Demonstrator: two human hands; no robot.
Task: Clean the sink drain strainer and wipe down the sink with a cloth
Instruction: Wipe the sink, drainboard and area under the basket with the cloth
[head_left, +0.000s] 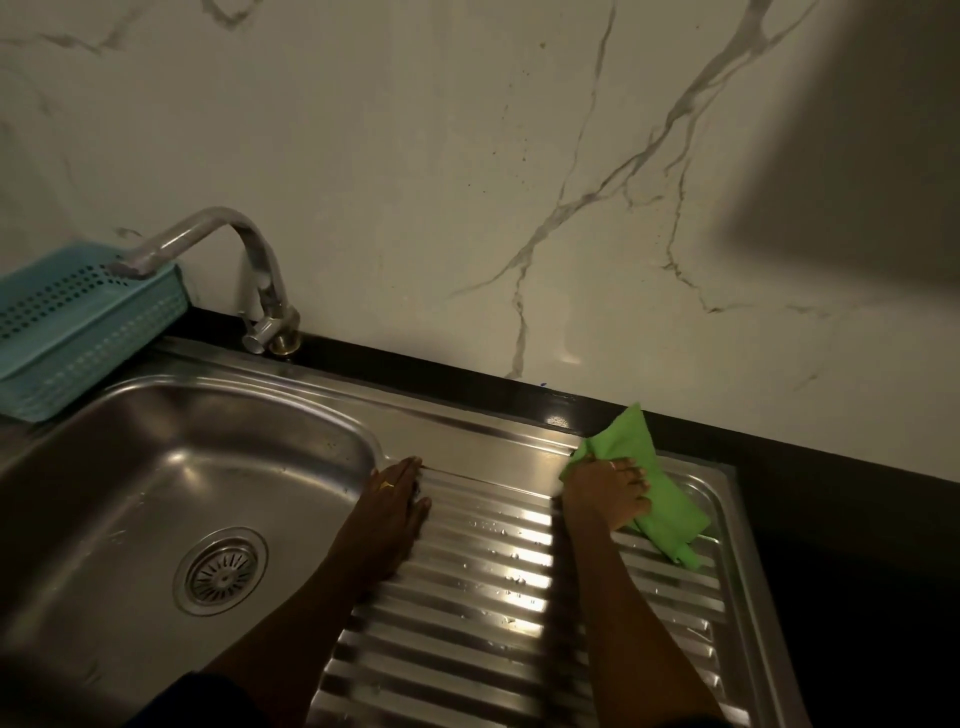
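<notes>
Right hand (605, 493) presses green cloth (672, 506) (crumpled) onto drainboard (467, 597).

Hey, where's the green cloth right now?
In the head view, the green cloth lies on the right, at the far end of the ribbed drainboard beside the black counter edge, pressed under the right hand.

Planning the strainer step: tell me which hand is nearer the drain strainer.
Left. The left hand rests on the sink rim, right of the drain strainer; the right hand presses the green cloth farther right on the drainboard.
</notes>
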